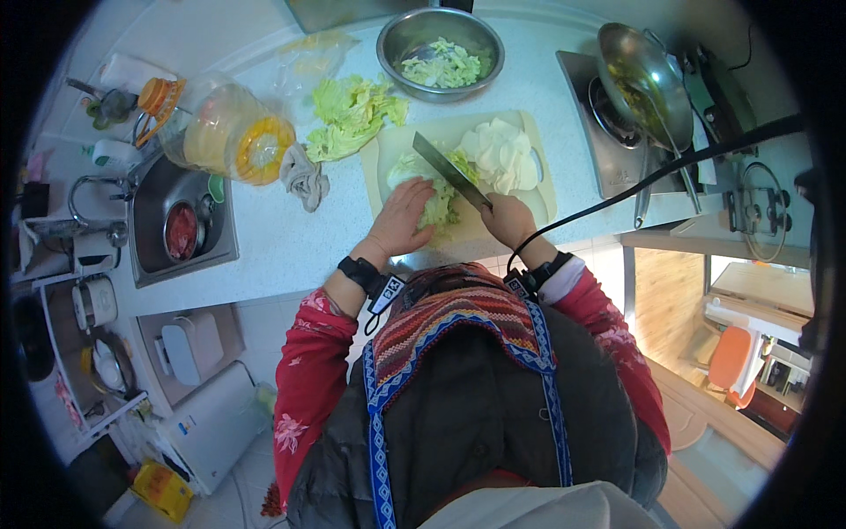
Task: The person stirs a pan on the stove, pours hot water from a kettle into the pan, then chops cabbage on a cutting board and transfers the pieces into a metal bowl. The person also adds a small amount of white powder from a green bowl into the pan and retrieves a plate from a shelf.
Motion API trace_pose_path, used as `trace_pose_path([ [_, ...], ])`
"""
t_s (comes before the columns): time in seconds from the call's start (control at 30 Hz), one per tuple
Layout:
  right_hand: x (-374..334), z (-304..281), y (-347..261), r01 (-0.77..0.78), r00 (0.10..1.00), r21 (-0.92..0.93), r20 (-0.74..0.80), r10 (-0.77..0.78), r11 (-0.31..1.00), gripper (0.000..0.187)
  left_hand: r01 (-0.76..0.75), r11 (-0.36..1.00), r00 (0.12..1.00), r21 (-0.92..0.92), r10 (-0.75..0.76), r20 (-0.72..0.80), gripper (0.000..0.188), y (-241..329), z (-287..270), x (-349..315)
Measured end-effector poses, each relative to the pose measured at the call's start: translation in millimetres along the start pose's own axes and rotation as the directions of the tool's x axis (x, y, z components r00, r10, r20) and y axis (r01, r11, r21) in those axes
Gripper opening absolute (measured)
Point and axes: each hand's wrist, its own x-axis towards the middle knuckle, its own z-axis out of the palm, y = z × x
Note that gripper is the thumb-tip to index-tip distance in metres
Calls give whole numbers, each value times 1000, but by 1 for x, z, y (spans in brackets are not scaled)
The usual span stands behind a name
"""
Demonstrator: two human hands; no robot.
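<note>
My right hand grips the handle of a kitchen knife. Its broad blade points up and to the left, over the cut cabbage. My left hand presses on the cabbage with bent fingers, to the left of the blade; part of the cabbage is hidden under it. Both lie on a pale green cutting board. White slices, whose kind I cannot make out, are heaped at the board's upper right. Loose cabbage leaves rest on the counter beyond the board's left corner.
Behind the board stands a metal bowl with chopped cabbage. A wok sits on the stove at the right. Leftward are a grey cloth, a large plastic jug and a sink. A black cable runs from my right wrist.
</note>
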Motion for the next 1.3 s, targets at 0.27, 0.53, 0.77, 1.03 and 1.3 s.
trace_pose_path([
  [0.27,-29,-32,-10,51,996,-3,-75,-51,999,19,59,987,997,152,-52,-48,49,-1,6,4],
  [0.53,-33,-40,-15,94,994,-188,70,-82,978,18,94,987,979,128,-68,-194,48,9,30,-2],
  [0.77,-1,-1,-16,98,985,-224,161,-63,970,20,72,989,980,126,-47,-192,49,10,34,-5],
  [1.03,-6,-19,1,85,995,-22,-41,-86,996,21,171,961,952,217,-105,-287,54,20,38,-3],
  [1.3,-36,-52,-6,132,991,-141,43,-127,981,19,138,966,927,217,-48,-373,37,9,55,1],
])
